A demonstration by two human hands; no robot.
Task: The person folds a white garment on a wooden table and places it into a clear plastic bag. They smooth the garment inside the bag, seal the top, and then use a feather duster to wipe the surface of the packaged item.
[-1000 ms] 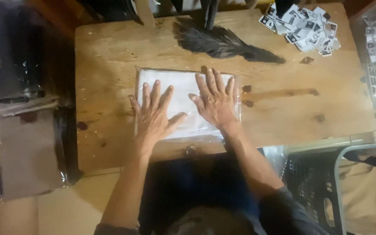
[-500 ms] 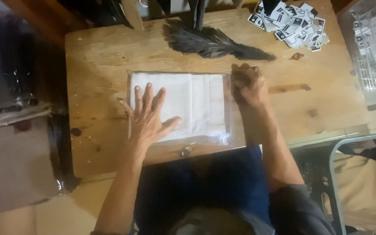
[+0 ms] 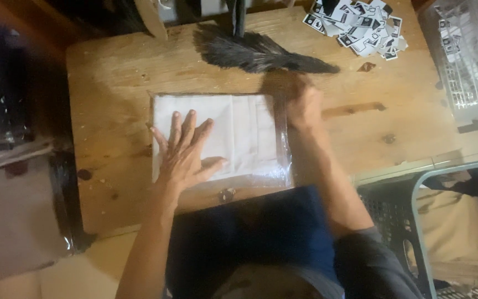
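Fingers [image 3: 186, 130] of my left hand [image 3: 183, 155] lie spread, pressed flat on the bagged white cloth [image 3: 250, 135], whose long axis runs left-right across the wooden table [image 3: 112, 83]. My right hand [image 3: 304, 108] sits blurred at its far-right corner; I cannot tell those fingers' state.

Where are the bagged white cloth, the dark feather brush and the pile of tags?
bagged white cloth [image 3: 250, 133], head view, bare middle of the cloth
dark feather brush [image 3: 250, 51], head view, middle of the feathers
pile of tags [image 3: 360, 27], head view, centre of the heap

Head view, straight down, close
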